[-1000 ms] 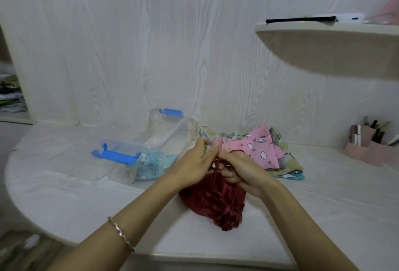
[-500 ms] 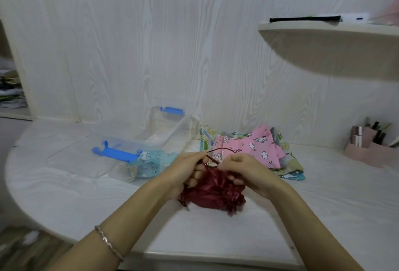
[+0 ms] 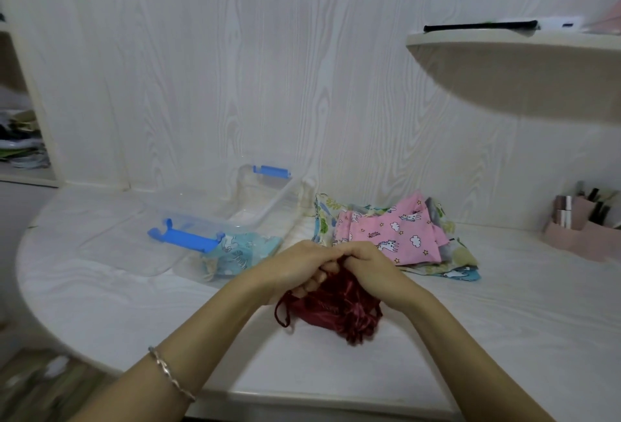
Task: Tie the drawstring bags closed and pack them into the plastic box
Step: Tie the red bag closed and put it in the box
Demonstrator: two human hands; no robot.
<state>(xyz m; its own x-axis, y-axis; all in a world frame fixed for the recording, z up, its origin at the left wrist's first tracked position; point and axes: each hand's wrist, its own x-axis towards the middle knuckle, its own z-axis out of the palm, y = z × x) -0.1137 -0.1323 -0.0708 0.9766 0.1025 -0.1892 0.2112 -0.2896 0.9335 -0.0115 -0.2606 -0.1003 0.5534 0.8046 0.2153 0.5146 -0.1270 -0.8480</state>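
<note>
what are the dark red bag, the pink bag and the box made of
Dark red bag: looks like satin or a similar glossy fabric; its folds catch the light.
Pink bag: matte woven cloth, probably cotton, printed with unicorns and clouds.
Box: clear hard plastic, see-through walls, with blue latches.

Bare forearms, seemingly silver bracelet (image 3: 171, 375), left wrist

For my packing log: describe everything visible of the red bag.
The red bag is dark, shiny, satin-like cloth, crumpled and gathered at its top, with a ruffled edge at its near end. It lies on the white table, nearer than the pile of printed bags. The left hand and right hand grip its gathered top from above, hiding the opening. A loop of red cord hangs out at its left. No knot can be seen.
</note>
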